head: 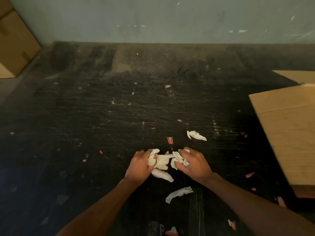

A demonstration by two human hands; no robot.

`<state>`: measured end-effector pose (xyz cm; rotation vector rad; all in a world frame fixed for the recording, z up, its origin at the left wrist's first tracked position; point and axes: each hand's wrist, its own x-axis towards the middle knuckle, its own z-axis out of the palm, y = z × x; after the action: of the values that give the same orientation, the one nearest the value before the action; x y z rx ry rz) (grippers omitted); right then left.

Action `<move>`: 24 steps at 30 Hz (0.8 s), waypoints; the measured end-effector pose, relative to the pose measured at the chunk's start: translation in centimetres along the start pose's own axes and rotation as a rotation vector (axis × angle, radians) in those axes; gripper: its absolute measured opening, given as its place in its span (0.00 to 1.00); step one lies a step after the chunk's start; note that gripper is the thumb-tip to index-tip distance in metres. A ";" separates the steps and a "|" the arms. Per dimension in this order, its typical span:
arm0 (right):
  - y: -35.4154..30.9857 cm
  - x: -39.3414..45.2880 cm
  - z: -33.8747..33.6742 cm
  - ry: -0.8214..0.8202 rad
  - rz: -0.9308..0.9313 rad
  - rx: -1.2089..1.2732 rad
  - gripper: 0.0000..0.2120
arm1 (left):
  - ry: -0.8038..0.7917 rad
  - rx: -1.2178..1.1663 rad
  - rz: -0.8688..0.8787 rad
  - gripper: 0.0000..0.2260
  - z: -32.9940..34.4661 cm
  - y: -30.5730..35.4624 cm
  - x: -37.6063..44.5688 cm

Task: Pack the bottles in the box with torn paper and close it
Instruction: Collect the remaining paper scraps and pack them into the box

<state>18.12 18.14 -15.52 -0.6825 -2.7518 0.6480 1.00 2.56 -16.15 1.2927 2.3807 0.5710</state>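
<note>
A crumpled piece of white torn paper (162, 161) is stretched between 2 bare hands low in the centre of a scratched black table (102, 116). The left hand (140, 165) is curled shut around the paper's left end, and the right hand (194, 163) is closed on a bunched wad at its right end, knuckles up. A loose white strip (162, 175) hangs just below the left hand, blurred.

2 more torn white scraps lie on the table: 1 curved strip (179, 193) near the forearms and 1 crumpled scrap (196, 135) beyond the right hand, both apart from the hands. Small red-and-white paper bits (170, 140) are scattered across the dark surface.

A brown cardboard box flap (288, 130) fills the right edge of the view, well apart from the hands; the box's inside is not visible. A second brown cardboard box (15, 43) sits at the far left corner, against a pale grey-green wall (153, 19). No bottles show in this view.
</note>
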 end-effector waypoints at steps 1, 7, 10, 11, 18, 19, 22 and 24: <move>-0.2 0.4 -0.6 0.046 -0.004 0.035 0.19 | 0.034 -0.036 0.008 0.18 -0.1 0.3 -0.2; 1.4 3.4 -4.2 0.206 0.031 0.054 0.18 | 0.235 -0.329 0.084 0.13 -1.6 2.5 -1.0; 3.2 4.7 -5.3 0.170 0.198 0.092 0.19 | 0.237 -0.280 0.087 0.12 -1.5 2.3 -1.5; 3.9 4.8 -5.5 0.107 0.216 0.064 0.19 | 0.219 -0.215 0.111 0.13 -1.2 2.1 -1.8; 6.1 4.5 -4.3 -0.256 0.036 -0.076 0.21 | -0.013 0.241 0.290 0.21 1.1 2.1 -3.8; 6.1 4.4 -4.1 -0.298 0.024 -0.089 0.22 | -0.050 0.266 0.301 0.22 1.4 2.3 -4.0; 5.9 4.2 -3.9 -0.300 -0.001 -0.127 0.23 | -0.122 0.307 0.300 0.26 2.0 2.9 -4.4; 5.9 3.9 -3.8 -0.289 0.000 -0.108 0.25 | -0.111 0.335 0.302 0.30 2.2 3.3 -4.4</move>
<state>18.23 26.10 -14.47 -0.6564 -3.0720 0.6463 6.66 0.81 -15.82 1.7970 2.2697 0.1729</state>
